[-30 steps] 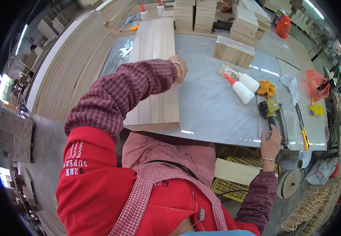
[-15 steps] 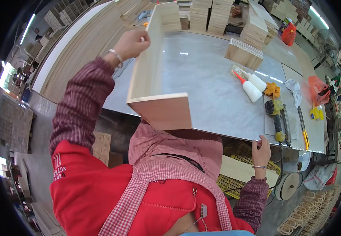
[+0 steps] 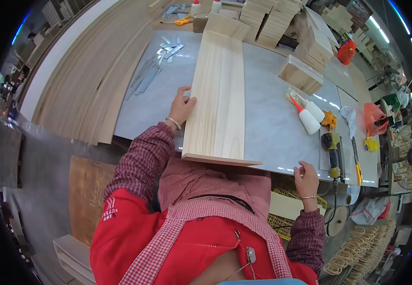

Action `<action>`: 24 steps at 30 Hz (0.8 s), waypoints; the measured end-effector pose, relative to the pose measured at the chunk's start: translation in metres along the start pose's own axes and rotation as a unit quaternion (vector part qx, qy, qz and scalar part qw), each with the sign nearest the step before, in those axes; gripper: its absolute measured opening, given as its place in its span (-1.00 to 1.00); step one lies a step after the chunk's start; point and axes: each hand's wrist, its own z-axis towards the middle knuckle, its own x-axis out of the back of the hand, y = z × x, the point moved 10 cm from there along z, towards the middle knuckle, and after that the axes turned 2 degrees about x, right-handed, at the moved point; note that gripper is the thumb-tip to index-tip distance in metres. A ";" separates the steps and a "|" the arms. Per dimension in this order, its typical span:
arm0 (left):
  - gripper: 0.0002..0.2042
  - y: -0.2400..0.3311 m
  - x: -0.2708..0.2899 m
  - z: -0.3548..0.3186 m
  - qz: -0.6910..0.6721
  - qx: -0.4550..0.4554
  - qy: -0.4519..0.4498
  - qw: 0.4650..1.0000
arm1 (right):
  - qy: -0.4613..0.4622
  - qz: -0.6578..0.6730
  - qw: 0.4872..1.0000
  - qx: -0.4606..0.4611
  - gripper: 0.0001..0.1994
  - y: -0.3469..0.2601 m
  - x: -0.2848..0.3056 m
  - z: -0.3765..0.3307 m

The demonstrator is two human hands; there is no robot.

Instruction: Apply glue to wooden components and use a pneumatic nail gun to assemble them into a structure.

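Observation:
A long pale wooden board assembly (image 3: 217,95) lies flat on the grey table, with one upright end piece (image 3: 220,159) at the front edge and another (image 3: 227,26) at the far end. My left hand (image 3: 182,109) is at the assembly's left edge, thumb touching it and fingers loosely apart. My right hand (image 3: 306,179) hovers by the front table edge, fingers loosely bent and apart, with nothing in it. Nearest to it is a yellow-green power tool (image 3: 331,149) with a hose.
White glue bottles (image 3: 309,121), one red-tipped, stand right of the assembly, near an orange cloth (image 3: 329,119) and a yellow-handled knife (image 3: 358,166). Metal strips (image 3: 151,76) lie left. Stacked wooden pieces (image 3: 301,75) stand behind; long boards (image 3: 92,71) fill the left side.
The wooden assembly has gone from tilted up on its edge to lying flat. My left hand has come down and nearer along its left edge; the right hand has barely moved.

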 end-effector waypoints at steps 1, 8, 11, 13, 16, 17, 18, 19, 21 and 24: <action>-0.75 -0.009 0.001 0.001 0.069 0.015 0.009 0.997 | -0.013 -0.003 1.000 0.001 -0.75 -0.005 -0.004 0.005; -0.72 -0.003 0.018 -0.026 0.112 -0.181 -0.016 0.977 | -0.008 -0.040 0.997 -0.060 -0.75 0.032 -0.003 0.053; -0.65 -0.009 0.024 -0.070 0.093 -0.138 -0.094 0.981 | 0.041 -0.009 0.997 -0.070 -0.74 0.064 0.010 0.082; -0.55 -0.007 0.028 -0.103 0.105 -0.208 -0.130 0.964 | 0.061 -0.004 0.994 -0.096 -0.72 0.082 0.015 0.101; -0.48 0.008 0.026 -0.141 0.131 -0.236 -0.163 0.949 | 0.056 0.031 0.985 -0.162 -0.67 0.119 0.016 0.125; -0.48 0.012 0.027 -0.146 0.133 -0.235 -0.162 0.949 | 0.054 0.034 0.985 -0.160 -0.67 0.123 0.012 0.133; -0.47 0.016 0.023 -0.152 0.151 -0.245 -0.175 0.942 | 0.065 0.054 0.981 -0.175 -0.66 0.130 0.008 0.139; -0.46 0.020 0.018 -0.159 0.169 -0.253 -0.186 0.934 | 0.074 0.074 0.977 -0.186 -0.65 0.136 0.003 0.147; -0.44 0.026 0.005 -0.167 0.205 -0.269 -0.208 0.918 | 0.092 0.116 0.967 -0.209 -0.62 0.151 -0.006 0.158; -0.43 0.027 -0.005 -0.162 0.215 -0.266 -0.181 0.922 | 0.070 0.107 0.973 -0.190 -0.57 0.158 -0.026 0.170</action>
